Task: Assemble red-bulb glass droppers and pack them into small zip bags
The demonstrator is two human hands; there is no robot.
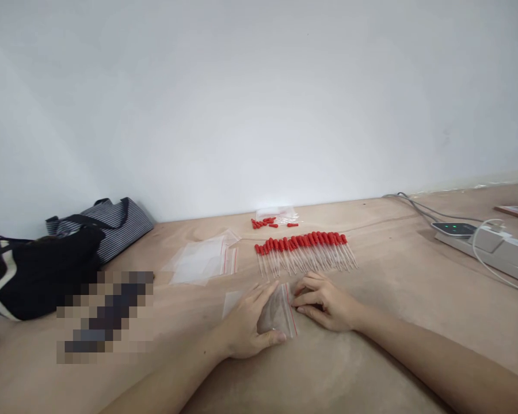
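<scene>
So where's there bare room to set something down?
Bare table lies between your right forearm and the white power strip, and between it and your left forearm. It's crowded ahead with red-topped droppers, loose red bulbs and clear bags, and far left with a striped bag and black bag.

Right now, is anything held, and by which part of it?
I can't tell: the left hand lies spread across the bag; the right hand is at its red-lined edge, perhaps pinching it.
</scene>
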